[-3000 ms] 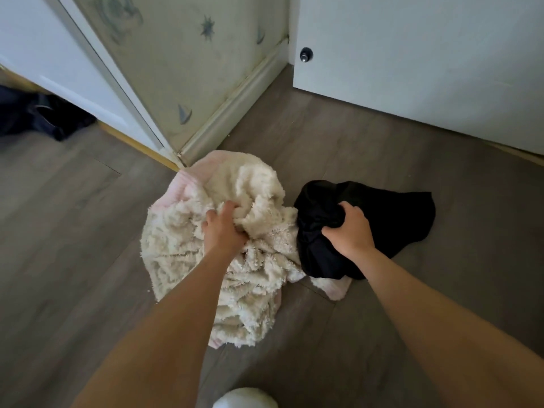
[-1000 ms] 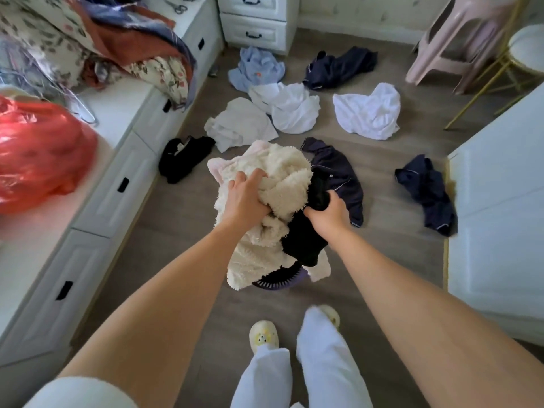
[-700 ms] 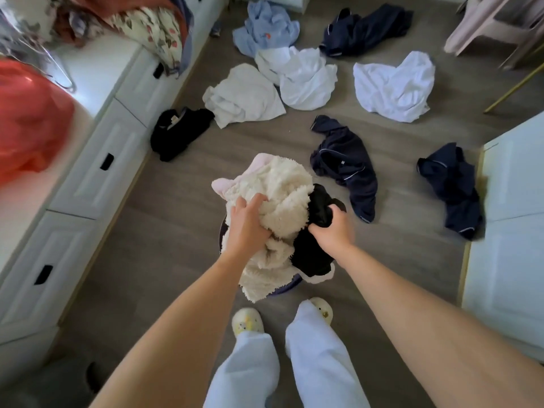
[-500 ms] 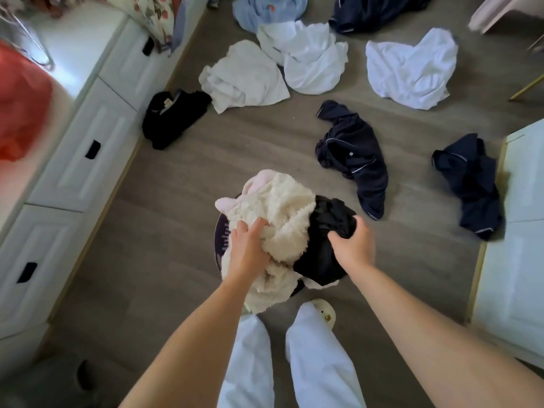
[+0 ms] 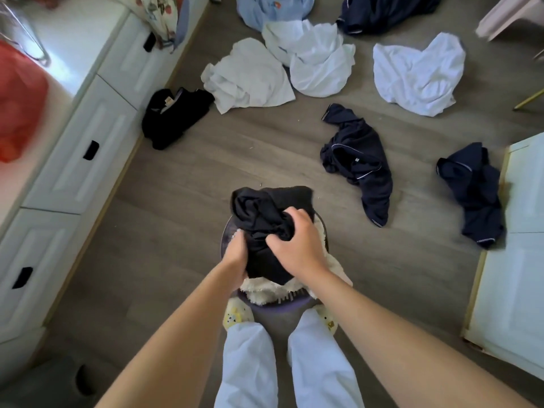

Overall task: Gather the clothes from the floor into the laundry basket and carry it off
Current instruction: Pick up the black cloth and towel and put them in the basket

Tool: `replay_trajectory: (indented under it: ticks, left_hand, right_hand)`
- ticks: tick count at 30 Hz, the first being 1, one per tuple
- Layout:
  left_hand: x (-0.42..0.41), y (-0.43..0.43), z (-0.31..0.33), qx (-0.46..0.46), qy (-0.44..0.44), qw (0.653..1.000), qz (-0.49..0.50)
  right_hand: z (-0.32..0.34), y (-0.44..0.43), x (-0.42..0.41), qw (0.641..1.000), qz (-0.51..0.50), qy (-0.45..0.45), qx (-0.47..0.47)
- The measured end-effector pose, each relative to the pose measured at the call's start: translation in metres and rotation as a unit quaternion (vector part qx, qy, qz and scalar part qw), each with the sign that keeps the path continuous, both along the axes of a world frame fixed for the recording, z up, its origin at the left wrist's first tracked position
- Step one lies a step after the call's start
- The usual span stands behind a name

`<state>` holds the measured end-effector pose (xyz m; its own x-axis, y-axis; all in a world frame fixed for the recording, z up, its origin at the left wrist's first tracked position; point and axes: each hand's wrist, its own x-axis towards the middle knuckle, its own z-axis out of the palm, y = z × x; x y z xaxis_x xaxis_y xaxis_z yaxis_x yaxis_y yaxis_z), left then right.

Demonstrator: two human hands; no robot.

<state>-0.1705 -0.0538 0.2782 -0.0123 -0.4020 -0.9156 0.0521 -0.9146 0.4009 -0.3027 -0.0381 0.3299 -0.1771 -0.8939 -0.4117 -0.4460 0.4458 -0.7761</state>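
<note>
A purple laundry basket [image 5: 276,309] stands on the floor just in front of my feet. A cream fluffy garment [image 5: 266,290] fills it and hangs over the near rim. On top lies a black garment [image 5: 262,219]. My right hand [image 5: 297,241] grips a bunch of the black cloth. My left hand [image 5: 235,253] is pushed down between the black cloth and the fluffy one, its fingers hidden. On the floor beyond lie several clothes: a navy piped top [image 5: 360,163], a second navy piece [image 5: 474,192], a black garment [image 5: 173,116] and white ones [image 5: 250,76].
White drawer units [image 5: 79,160] run along the left, with a red plastic bag [image 5: 17,104] on top. A white cabinet door [image 5: 515,260] stands at the right. A light blue garment [image 5: 273,8], a dark one [image 5: 385,11] and a pink stool [image 5: 506,16] lie at the far end.
Both garments went from the floor by the door into the basket. In the last half second the black one moved on top of the fluffy one and my hands pressed lower.
</note>
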Motion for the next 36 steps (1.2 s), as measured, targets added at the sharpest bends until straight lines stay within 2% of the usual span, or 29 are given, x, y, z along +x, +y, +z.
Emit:
replay_trajectory:
  ticks: [1,2,3,5,7,9,11,13,15,18,20,22,23,26,33,36]
  left_hand:
    - [0.013,-0.002,0.007,0.054,0.100,0.990,0.087]
    - [0.026,-0.004,0.012,0.072,0.149,0.978,0.124]
    - [0.037,-0.006,0.016,0.069,0.164,0.976,0.127]
    - [0.049,-0.006,0.014,0.041,0.091,0.992,0.077]
    - [0.052,-0.008,0.003,-0.004,-0.057,0.998,0.002]
    - [0.046,-0.008,-0.012,-0.039,-0.156,0.982,-0.096]
    - [0.037,-0.001,-0.036,-0.062,-0.200,0.957,-0.201]
    - [0.023,0.007,-0.060,-0.081,-0.256,0.905,-0.330]
    - [0.009,0.017,-0.091,-0.118,-0.342,0.825,-0.434]
    - [-0.003,0.024,-0.142,-0.221,-0.447,0.706,-0.503]
    - [-0.001,0.020,-0.172,-0.281,-0.438,0.633,-0.573]
    - [0.003,0.011,-0.201,-0.282,-0.390,0.595,-0.643]
    - [0.006,0.005,-0.210,-0.261,-0.360,0.595,-0.670]
    - [0.016,-0.005,-0.246,-0.177,-0.300,0.622,-0.702]
    - [0.024,0.011,-0.324,-0.113,-0.308,0.620,-0.712]
    - [0.023,0.013,-0.342,-0.114,-0.316,0.632,-0.698]
  right_hand:
    - [0.001,-0.002,0.010,1.000,0.003,-0.014,0.008]
    - [0.001,-0.005,0.019,1.000,0.004,-0.024,0.019]
    - [-0.002,-0.006,0.027,0.999,0.003,-0.027,0.032]
    - [-0.013,-0.007,0.033,0.998,-0.005,-0.017,0.054]
    - [-0.033,-0.004,0.033,0.997,0.013,0.033,0.073]
    - [-0.058,0.008,0.025,0.988,0.049,0.118,0.083]
    - [-0.087,0.022,0.015,0.970,0.085,0.210,0.087]
    - [-0.115,0.035,0.005,0.946,0.137,0.277,0.101]
    - [-0.147,0.043,-0.005,0.917,0.204,0.317,0.130]
    - [-0.196,0.045,-0.017,0.887,0.267,0.327,0.185]
    - [-0.225,0.040,-0.020,0.875,0.279,0.326,0.223]
    - [-0.254,0.032,-0.021,0.866,0.279,0.326,0.256]
    - [-0.262,0.028,-0.021,0.862,0.278,0.325,0.271]
    - [-0.295,0.022,-0.016,0.851,0.288,0.311,0.311]
    - [-0.373,0.023,0.003,0.821,0.304,0.316,0.365]
    - [-0.397,0.011,0.010,0.807,0.292,0.301,0.415]
